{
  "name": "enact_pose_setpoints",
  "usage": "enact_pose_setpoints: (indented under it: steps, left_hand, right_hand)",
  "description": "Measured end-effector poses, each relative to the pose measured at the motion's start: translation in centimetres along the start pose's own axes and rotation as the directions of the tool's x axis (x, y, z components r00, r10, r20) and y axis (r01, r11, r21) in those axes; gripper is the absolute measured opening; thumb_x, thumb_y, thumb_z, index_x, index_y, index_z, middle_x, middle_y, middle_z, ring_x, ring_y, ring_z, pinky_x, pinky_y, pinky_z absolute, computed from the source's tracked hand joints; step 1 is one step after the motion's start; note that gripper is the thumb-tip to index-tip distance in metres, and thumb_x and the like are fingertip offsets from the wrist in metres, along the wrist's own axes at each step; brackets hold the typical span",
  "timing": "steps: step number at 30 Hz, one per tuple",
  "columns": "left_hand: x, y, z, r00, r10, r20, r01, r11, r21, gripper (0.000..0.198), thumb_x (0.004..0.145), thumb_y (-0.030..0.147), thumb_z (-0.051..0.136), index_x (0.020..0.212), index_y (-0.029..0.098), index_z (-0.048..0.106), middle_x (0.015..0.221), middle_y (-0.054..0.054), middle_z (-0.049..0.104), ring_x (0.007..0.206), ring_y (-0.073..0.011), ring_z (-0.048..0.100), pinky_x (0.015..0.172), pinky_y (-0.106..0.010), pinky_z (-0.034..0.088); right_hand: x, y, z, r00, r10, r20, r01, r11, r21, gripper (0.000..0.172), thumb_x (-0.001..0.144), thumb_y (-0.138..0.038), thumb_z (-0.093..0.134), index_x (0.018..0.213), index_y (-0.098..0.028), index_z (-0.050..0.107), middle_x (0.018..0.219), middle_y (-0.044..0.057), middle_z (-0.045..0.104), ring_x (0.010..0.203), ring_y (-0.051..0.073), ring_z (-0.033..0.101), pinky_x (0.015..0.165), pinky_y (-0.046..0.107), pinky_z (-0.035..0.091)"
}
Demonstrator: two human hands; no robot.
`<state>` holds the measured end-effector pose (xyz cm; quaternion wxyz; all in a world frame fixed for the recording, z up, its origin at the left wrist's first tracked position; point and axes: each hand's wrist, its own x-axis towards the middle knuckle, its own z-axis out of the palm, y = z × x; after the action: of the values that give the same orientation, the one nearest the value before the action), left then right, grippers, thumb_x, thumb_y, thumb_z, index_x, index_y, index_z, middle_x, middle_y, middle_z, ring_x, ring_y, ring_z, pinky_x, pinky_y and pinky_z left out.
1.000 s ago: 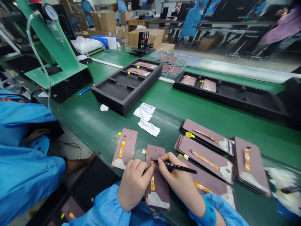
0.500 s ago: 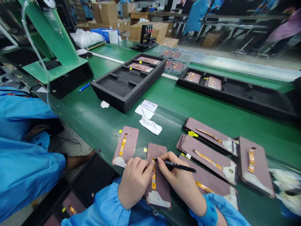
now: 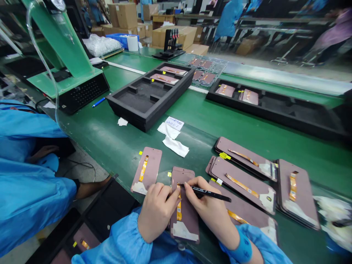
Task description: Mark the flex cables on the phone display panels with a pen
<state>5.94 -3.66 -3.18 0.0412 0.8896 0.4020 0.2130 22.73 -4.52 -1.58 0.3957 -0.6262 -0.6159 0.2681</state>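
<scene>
Directly in front of me a mauve phone screen panel (image 3: pixel 187 209) lies back side up, with an orange flex cable (image 3: pixel 179 211) along its middle. My right hand (image 3: pixel 211 209) grips a black marker pen (image 3: pixel 210 194), its tip at the upper end of that cable. From the other side my left hand (image 3: pixel 158 212) rests over the panel's left edge, fingers curled and thumb and fingertip by the pen tip; whether it pinches anything is hidden. Left of this panel lies a single similar panel (image 3: pixel 151 161). Stacks of panels (image 3: pixel 244 181) are at my right.
Black foam trays (image 3: pixel 132 119) stand farther back, some slots holding panels. White paper slips (image 3: pixel 176 146) and a blue pen (image 3: pixel 98 102) lie on the green table (image 3: pixel 198 121). A co-worker in a blue gown (image 3: pixel 33 176) sits at left, near a green machine stand (image 3: pixel 66 55).
The pen's rear end has tilted slightly down and right while its tip stays by the cable. Both hands keep nearly the same place.
</scene>
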Motion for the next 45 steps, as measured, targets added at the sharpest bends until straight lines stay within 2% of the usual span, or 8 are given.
enact_pose_setpoints:
  steps: [5, 9, 14, 22, 28, 35, 42, 45]
  left_hand:
    - [-0.3, 0.3, -0.5, 0.983, -0.177, -0.038, 0.172, 0.979, -0.109, 0.024, 0.091, 0.033, 0.052, 0.105, 0.014, 0.057, 0.087, -0.005, 0.059, 0.081, -0.0182, 0.050, 0.070, -0.033, 0.041]
    - [-0.4, 0.8, -0.9, 0.953, -0.303, 0.005, 0.303, 0.952, -0.048, 0.049, 0.082, 0.053, 0.059, 0.116, 0.017, 0.056, 0.112, -0.009, 0.057, 0.099, -0.0255, 0.049, 0.081, -0.041, 0.042]
    - [-0.4, 1.5, -0.7, 0.940, -0.336, 0.060, 0.339, 0.940, -0.039, 0.040, 0.089, 0.036, 0.054, 0.127, 0.022, 0.053, 0.122, -0.008, 0.054, 0.107, -0.0252, 0.046, 0.086, -0.042, 0.041]
    - [-1.2, 1.0, -1.1, 0.952, -0.307, 0.008, 0.306, 0.950, -0.065, 0.046, 0.090, 0.034, 0.053, 0.134, 0.022, 0.047, 0.122, -0.007, 0.056, 0.109, -0.0238, 0.046, 0.091, -0.041, 0.041]
    - [-2.6, 0.9, -1.9, 0.944, -0.313, 0.109, 0.328, 0.927, -0.183, 0.045, 0.094, 0.026, 0.045, 0.139, 0.025, 0.040, 0.110, -0.006, 0.060, 0.100, -0.0186, 0.051, 0.085, -0.035, 0.046]
    - [-2.3, 1.3, -1.5, 0.873, -0.436, 0.220, 0.484, 0.712, -0.509, 0.045, 0.092, 0.029, 0.048, 0.136, 0.029, 0.042, 0.123, -0.006, 0.054, 0.110, -0.0178, 0.051, 0.098, -0.038, 0.045]
    - [-1.1, 1.3, -0.9, 0.795, -0.465, 0.390, 0.506, 0.152, -0.849, 0.062, 0.084, 0.020, 0.055, 0.141, 0.027, 0.032, 0.122, -0.008, 0.052, 0.068, -0.0061, 0.051, 0.063, -0.022, 0.049]
    - [-0.5, -0.8, -2.5, 0.756, -0.561, 0.338, 0.446, 0.063, -0.893, 0.065, 0.081, 0.026, 0.059, 0.140, 0.025, 0.030, 0.119, -0.009, 0.054, 0.070, -0.0062, 0.054, 0.065, -0.022, 0.051]
  right_hand:
    - [-0.3, -0.4, -0.7, 0.988, 0.007, -0.155, -0.006, 1.000, 0.007, 0.021, 0.091, -0.034, 0.052, 0.076, -0.020, 0.055, 0.065, -0.002, 0.057, 0.056, 0.012, 0.054, 0.052, 0.022, 0.042]
    - [-0.6, -0.5, -0.9, 0.967, -0.001, -0.253, 0.005, 1.000, 0.014, 0.019, 0.091, -0.033, 0.054, 0.077, -0.020, 0.056, 0.069, -0.001, 0.059, 0.061, 0.013, 0.056, 0.057, 0.023, 0.045]
    - [-0.5, -0.3, -0.8, 0.955, 0.025, -0.297, -0.007, 0.998, 0.061, 0.020, 0.090, -0.036, 0.055, 0.077, -0.020, 0.057, 0.070, 0.000, 0.060, 0.063, 0.014, 0.057, 0.059, 0.024, 0.046]
    - [-1.1, -3.0, -2.0, 0.960, 0.266, 0.090, -0.279, 0.858, 0.432, 0.034, 0.089, -0.053, 0.050, 0.085, -0.020, 0.056, 0.073, 0.001, 0.059, 0.068, 0.015, 0.058, 0.062, 0.023, 0.048]
    - [-3.7, -3.0, -0.1, 0.933, 0.315, 0.175, -0.360, 0.818, 0.449, 0.036, 0.091, -0.055, 0.046, 0.100, -0.021, 0.054, 0.096, 0.003, 0.061, 0.087, 0.016, 0.059, 0.077, 0.023, 0.048]
    - [-3.8, -2.1, 0.5, 0.935, 0.351, 0.043, -0.343, 0.870, 0.355, 0.036, 0.091, -0.054, 0.047, 0.104, -0.021, 0.055, 0.102, 0.003, 0.063, 0.090, 0.017, 0.062, 0.081, 0.025, 0.049]
    - [-4.6, -4.5, -1.4, 0.952, 0.248, -0.178, -0.196, 0.944, 0.265, 0.027, 0.092, -0.045, 0.050, 0.102, -0.021, 0.057, 0.099, 0.005, 0.066, 0.094, 0.020, 0.063, 0.078, 0.025, 0.052]
    - [-4.5, -5.3, -2.8, 0.940, 0.145, -0.308, -0.089, 0.978, 0.189, 0.021, 0.093, -0.039, 0.049, 0.101, -0.022, 0.057, 0.103, 0.006, 0.065, 0.097, 0.021, 0.063, 0.082, 0.028, 0.050]
